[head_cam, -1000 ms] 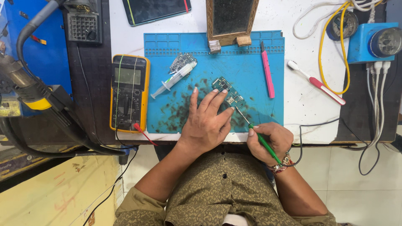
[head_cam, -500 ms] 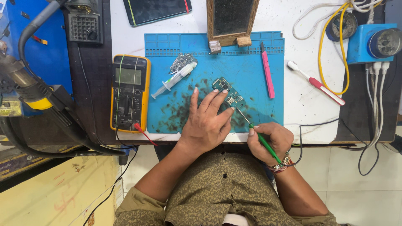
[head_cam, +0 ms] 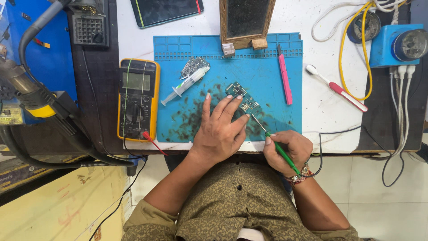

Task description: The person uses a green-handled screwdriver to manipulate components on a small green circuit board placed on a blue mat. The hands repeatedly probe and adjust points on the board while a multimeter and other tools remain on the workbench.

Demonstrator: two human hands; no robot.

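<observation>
The left hand (head_cam: pixel 219 134) lies flat on the one blue mat (head_cam: pixel 267 76), fingers spread, fingertips touching one small circuit board (head_cam: pixel 242 99) near the mat's middle. The right hand (head_cam: pixel 287 151) pinches one green-handled tool (head_cam: pixel 272 142), its tip at the board. A second board (head_cam: pixel 192 66), one syringe (head_cam: pixel 185 85), one pink stick (head_cam: pixel 284 79) and one yellow meter (head_cam: pixel 137 99) lie nearby.

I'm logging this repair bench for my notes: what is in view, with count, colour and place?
silicone work mat: 1, blue, bench centre
small circuit board: 1, green, on mat under left fingertips
plastic syringe: 1, clear, mat upper left
digital multimeter: 1, yellow and black, left of mat
flat pry tool: 1, pink, mat right
toothbrush: 1, white and red, right of mat
left hand: 1, pressing board
right hand: 1, holding green-handled probe
</observation>
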